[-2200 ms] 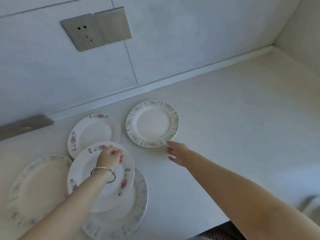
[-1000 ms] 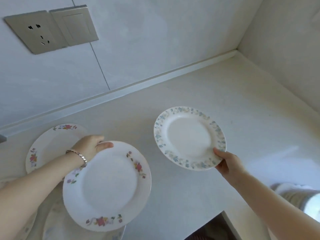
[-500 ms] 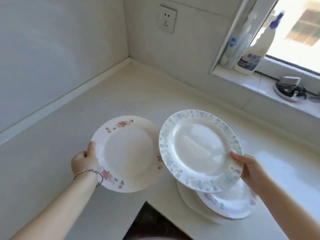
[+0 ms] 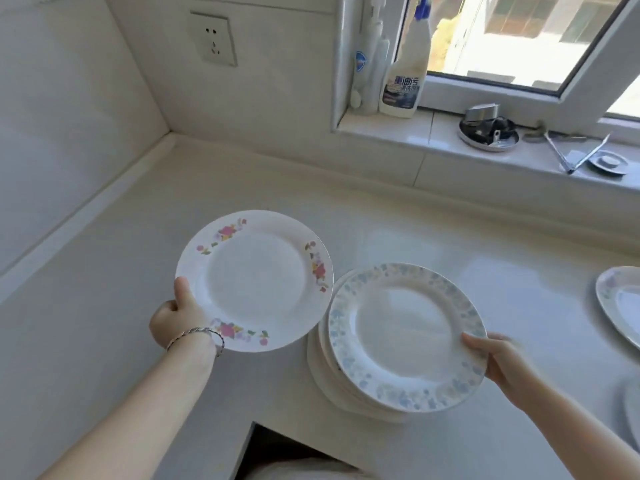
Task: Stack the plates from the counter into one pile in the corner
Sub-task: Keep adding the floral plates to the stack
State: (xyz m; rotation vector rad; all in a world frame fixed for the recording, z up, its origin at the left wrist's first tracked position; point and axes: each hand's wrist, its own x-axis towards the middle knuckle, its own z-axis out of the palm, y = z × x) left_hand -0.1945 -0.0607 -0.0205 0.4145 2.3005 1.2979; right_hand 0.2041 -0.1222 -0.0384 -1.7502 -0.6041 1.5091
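Note:
My left hand (image 4: 178, 315) grips the near left rim of a white plate with pink flowers (image 4: 254, 280), held level above the counter. My right hand (image 4: 498, 362) holds the right rim of a blue-flowered plate (image 4: 405, 336). That plate lies on or just over a pile of plates (image 4: 320, 370) on the inner corner of the L-shaped counter; whether it rests on the pile I cannot tell. The pink-flowered plate hangs to the left of the pile, its right edge close to the blue-flowered one.
Another patterned plate (image 4: 620, 306) lies at the right edge, and a sliver of one more (image 4: 632, 407) shows below it. On the window sill stand a spray bottle (image 4: 403, 74), a pump bottle (image 4: 367, 67), a metal dish (image 4: 488, 131) and tongs (image 4: 578, 157). A wall socket (image 4: 213, 39) is above the far corner.
Both plates were lifted from the left stretch of counter and carried right toward the window side. The blue-flowered plate has dropped onto or just over the pile; the pink-flowered one stays raised.

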